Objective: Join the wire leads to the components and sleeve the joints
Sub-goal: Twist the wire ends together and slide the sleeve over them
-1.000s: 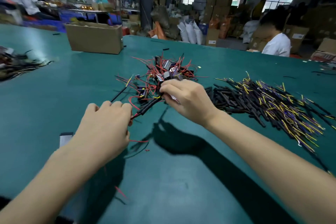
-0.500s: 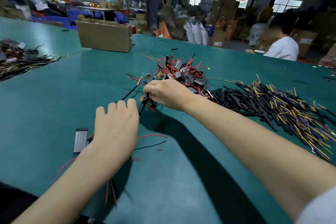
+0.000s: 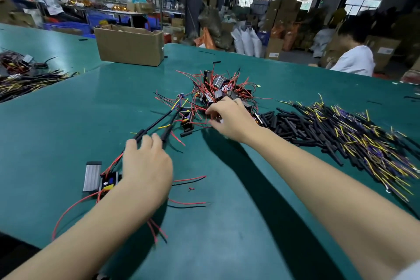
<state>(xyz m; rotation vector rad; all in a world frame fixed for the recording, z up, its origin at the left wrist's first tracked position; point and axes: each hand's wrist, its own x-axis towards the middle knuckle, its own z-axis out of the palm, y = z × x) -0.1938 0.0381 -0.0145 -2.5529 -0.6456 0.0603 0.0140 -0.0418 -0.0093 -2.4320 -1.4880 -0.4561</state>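
My left hand was lying palm-down and loosely open on the green counter, fingertips touching two black sleeved leads running toward 1 o'clock. My right hand was up at 12 o'clock in the component pile, fingers curled; couldn't tell if it'd grabbed anything. Sleeve heap sat at 2 o'clock.

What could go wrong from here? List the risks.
1. The right hand digs into the tangled pile of red-wired black components; snagged leads may drag out several at once.
2. The left hand lies over the black sleeved leads; sliding it could tug the silver finned module by its wires.
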